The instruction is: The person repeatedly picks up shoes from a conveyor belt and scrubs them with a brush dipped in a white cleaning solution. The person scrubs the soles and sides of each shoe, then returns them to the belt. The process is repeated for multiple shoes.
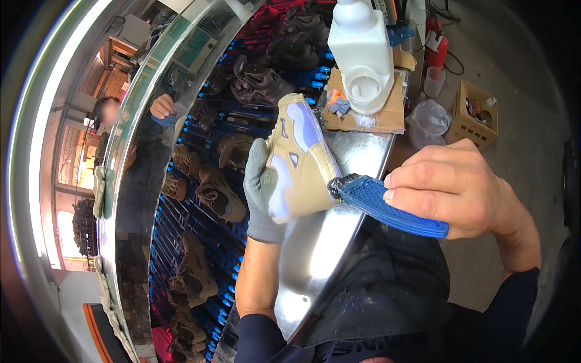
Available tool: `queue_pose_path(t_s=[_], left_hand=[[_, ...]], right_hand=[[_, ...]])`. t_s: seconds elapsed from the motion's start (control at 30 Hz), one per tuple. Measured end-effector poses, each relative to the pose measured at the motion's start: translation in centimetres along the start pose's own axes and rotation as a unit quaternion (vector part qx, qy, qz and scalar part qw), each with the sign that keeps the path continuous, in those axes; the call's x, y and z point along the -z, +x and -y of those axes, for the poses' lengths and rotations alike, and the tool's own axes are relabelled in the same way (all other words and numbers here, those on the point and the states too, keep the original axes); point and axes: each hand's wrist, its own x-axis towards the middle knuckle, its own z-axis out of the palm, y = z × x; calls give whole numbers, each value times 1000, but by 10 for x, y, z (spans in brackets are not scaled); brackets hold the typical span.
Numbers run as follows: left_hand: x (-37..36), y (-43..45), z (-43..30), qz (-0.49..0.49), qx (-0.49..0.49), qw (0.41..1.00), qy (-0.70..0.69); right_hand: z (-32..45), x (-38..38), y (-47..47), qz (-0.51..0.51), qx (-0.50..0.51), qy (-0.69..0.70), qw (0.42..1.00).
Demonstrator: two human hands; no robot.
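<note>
My left hand (262, 199), in a grey knit glove, holds a tan shoe upper with lilac panels (299, 159) from its left side. Bare, my right hand (449, 188) grips a blue-handled brush (390, 206). Dark bristles at the brush's left end touch the lower edge of the shoe, at its right side. Both are held over a shiny metal ledge (299, 272). The far side of the shoe and the palm of my right hand are hidden.
A conveyor of dark rods (227, 181) with blue ends carries several brown and dark shoes on the left. Ahead, a white plastic bottle (361, 50) and a clear cup (363, 88) stand on cardboard (397, 104). A carton (474, 113) and a red fire extinguisher (436, 50) stand right. Another person's hand (162, 106) shows beyond.
</note>
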Motion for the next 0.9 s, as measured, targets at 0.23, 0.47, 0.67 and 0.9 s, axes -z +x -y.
queue_pose_path(t_s=[0.23, 0.47, 0.67, 0.9], left_hand=[[-2, 10, -2, 6, 6, 999, -37], [-8, 13, -1, -11, -26, 999, -28], [-11, 13, 3, 5, -38, 999, -23], [0, 13, 4, 44, -66, 997, 8]], right_hand=[[-2, -3, -5, -30, 77, -102, 991], [-6, -9, -10, -49, 114, -156, 980], [-9, -17, -18, -58, 120, -176, 975], [-12, -20, -21, -49, 121, -184, 974]])
